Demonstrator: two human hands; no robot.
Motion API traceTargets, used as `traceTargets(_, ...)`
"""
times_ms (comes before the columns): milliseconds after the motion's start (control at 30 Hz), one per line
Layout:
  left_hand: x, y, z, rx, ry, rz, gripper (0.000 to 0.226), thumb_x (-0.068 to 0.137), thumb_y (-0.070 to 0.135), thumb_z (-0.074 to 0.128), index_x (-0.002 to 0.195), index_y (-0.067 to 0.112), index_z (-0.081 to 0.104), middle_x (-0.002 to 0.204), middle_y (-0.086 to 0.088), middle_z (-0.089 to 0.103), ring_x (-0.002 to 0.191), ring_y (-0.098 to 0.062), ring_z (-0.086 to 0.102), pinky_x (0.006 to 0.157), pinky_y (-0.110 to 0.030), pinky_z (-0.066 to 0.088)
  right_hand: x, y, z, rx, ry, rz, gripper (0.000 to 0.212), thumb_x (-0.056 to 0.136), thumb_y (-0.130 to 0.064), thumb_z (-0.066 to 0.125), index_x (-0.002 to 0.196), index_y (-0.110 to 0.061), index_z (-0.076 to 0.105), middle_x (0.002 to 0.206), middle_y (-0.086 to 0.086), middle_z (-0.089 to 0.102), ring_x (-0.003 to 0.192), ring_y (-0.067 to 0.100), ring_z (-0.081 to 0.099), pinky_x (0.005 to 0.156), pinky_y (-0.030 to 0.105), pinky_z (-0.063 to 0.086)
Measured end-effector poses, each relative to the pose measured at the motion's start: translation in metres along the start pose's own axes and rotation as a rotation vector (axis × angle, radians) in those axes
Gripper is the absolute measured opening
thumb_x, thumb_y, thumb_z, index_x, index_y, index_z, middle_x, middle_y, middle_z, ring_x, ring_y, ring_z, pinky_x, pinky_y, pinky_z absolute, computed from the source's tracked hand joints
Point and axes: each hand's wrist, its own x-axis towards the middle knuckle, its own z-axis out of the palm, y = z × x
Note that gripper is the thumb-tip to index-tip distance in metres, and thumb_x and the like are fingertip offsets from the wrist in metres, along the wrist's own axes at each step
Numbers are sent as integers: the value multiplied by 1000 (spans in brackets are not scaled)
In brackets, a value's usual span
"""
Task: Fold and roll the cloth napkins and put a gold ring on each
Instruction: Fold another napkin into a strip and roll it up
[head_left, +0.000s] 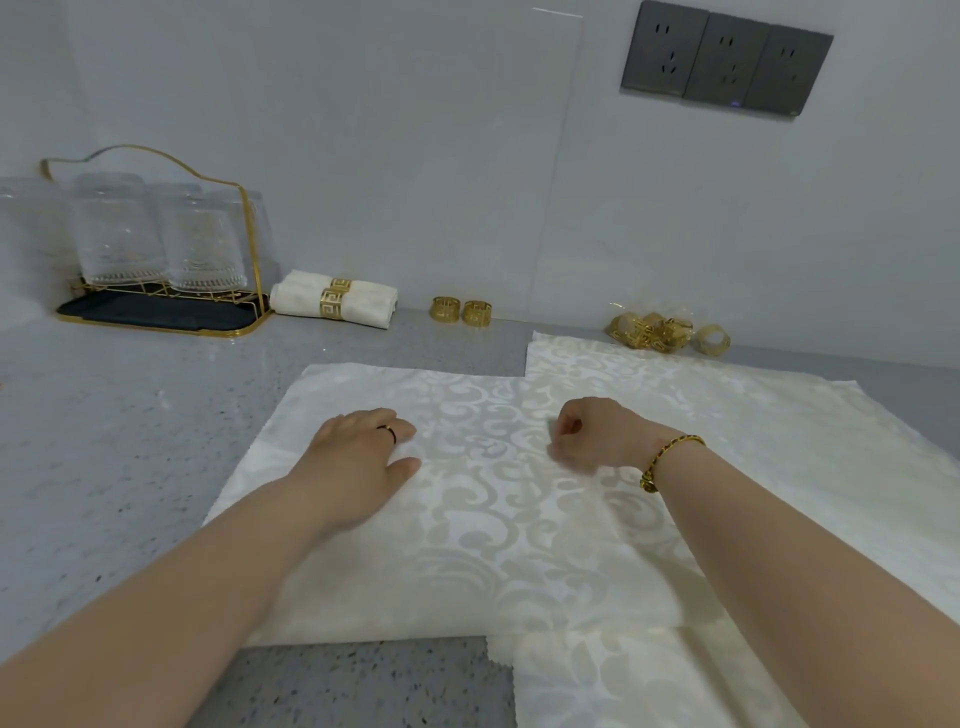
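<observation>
Checking layout before the next fold/roll.

- top napkin: flat at the counter front edge, left of centre, overlapping the lower napkin, which sticks out to the right, front and back. The thick near edge looks like a fold and runs left-right, parallel to the counter front. The outline reads near-square in this wide view, so I can't call a long axis.
- left hand: fingers straight and together, palm pressed flat on the left half of the top napkin.
- right hand: fingers curled, resting on the cloth right of centre. I can't tell whether it pinches fabric or only presses.
- Key relation: both hands sit on the far half, so the free cloth lies toward the person. I judge a roll would run along that left-right edge.
- Rings all lie beyond the napkins, along the counter's back edge. The right hand is nearer the ring pile; the standing rings are roughly straight ahead between the hands.

Counts:
- flat napkins: 2 visible
- rolled napkins: 2, each ringed, back left beside the glass rack
- standing rings: 2, side by side
- single ring: 1, just right of the pile
- ring pile: in clear wrap, too tangled to count
</observation>
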Motion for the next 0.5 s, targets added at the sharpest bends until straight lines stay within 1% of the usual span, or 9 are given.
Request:
traceTargets(33,0,1,4,12,-8,1,47,98,38,29,142,24,25,153,5,14,141,-15,10,112,-26,5,5,1,0,-3,34,2,12,83,-20,53,72,-22,50,101,7,63,97,25,56,85,32,46)
traceTargets(100,0,0,10,12,-22,-4,49,98,40,26,144,25,20,154,3,11,142,-14,7,114,-28,3,17,6,-1,-1,86,18,2,85,-23,50,87,-22,50,110,7,59,99,25,54,85,32,47)
traceTargets(133,1,-2,13,11,-26,-3,49,98,40,25,144,25,19,154,4,10,142,-14,6,115,-29,3,26,8,0,3,91,32,9,86,-23,49,94,-22,50,114,7,57,100,24,53,85,31,46)
traceTargets(200,2,-4,16,18,-5,13,48,98,40,24,144,26,20,154,5,11,142,-13,7,115,-29,3,41,8,-1,-2,75,63,27,89,-22,47,116,-18,50,125,9,51,112,25,49,92,32,43)
traceTargets(267,4,-5,18,21,22,28,48,98,41,24,143,28,20,154,6,11,142,-12,7,114,-28,3,58,6,-3,-37,86,92,43,91,-20,46,133,-14,39,134,10,44,124,28,39,99,35,37)
traceTargets(367,4,-5,18,14,31,40,47,98,41,23,143,30,18,154,8,9,142,-10,5,114,-27,2,77,6,-2,-78,106,118,48,92,-18,43,138,-15,31,138,10,40,129,28,32,103,35,30)
traceTargets(433,5,-7,18,-5,30,46,47,97,42,24,143,30,19,153,10,8,141,-9,4,113,-26,1,87,8,0,-98,114,130,46,92,-18,42,137,-16,33,137,9,42,129,27,33,103,34,29)
traceTargets(500,6,-9,18,-28,40,45,47,97,43,26,142,30,22,152,11,10,140,-7,6,112,-24,1,96,8,0,-159,142,125,42,92,-21,43,134,-19,40,135,8,45,127,27,35,102,33,29)
